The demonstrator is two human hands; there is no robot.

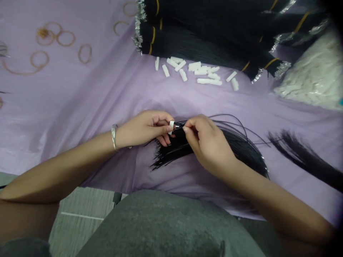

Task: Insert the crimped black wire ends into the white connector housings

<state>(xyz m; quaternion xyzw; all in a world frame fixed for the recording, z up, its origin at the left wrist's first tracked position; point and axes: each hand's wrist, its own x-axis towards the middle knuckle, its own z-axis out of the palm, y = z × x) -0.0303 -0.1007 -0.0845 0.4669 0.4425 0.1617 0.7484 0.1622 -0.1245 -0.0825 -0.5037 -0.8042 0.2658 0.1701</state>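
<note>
Just beyond the grey cloth point(150, 225) over the person's lap, with a patch of tiled floor point(80, 221) showing at lower left, the left hand point(143, 128) and right hand point(207, 144) meet above a lilac plastic sheet point(88, 107) spread on the counter. The left grip is closed on a small white connector housing point(171, 127), held between thumb and fingertips, and a silver bangle point(114, 137) circles that wrist. The right grip is clenched on a sheaf of thin black wires point(179, 148) right beside the housing. Their glossy strands fan out below the hands, with bright metal tips point(157, 159) at lower left, while loose strands arc over the right hand. Fingers hide the point where wire meets housing, so whether any wire is seated inside is hard to make out.

Further right, a blurred black wire bundle point(302, 157) runs off the frame edge. Past the hands, loose white housings point(191, 71) lie scattered on the sheet, just below thick bundles of black wire point(203, 32) tied with yellow bands, silver-tipped and cut off by the top edge. A bag of white housings point(313, 75) sits at upper right, partly dark at the corner. Thin tan rubber bands point(56, 39) lie at upper left.
</note>
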